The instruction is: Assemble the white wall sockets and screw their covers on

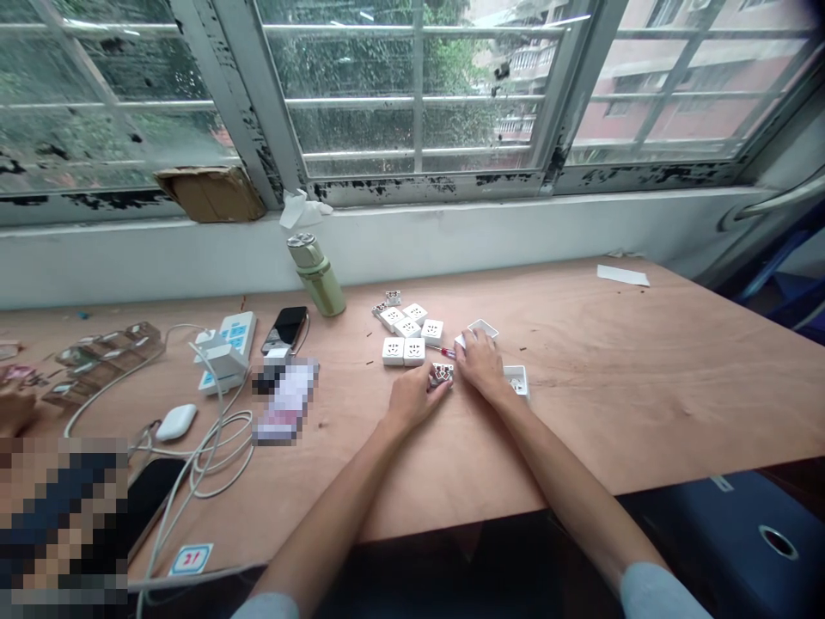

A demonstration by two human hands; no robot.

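On my remote feed, L hand point(411, 397) pinching socket insert point(442, 373), approx. 5 o'clock of ctr., R hand point(479, 359) half-curled by white cover point(488, 327), can't tell grip, wht. sockets point(407, 327) at insert's 11 o'clock.

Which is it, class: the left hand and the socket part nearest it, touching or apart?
Touching. In the head view, the left hand has finger and thumb against the socket part.

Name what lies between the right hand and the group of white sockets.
In the head view, a slim, partly red tool lies between the right hand and the white sockets.
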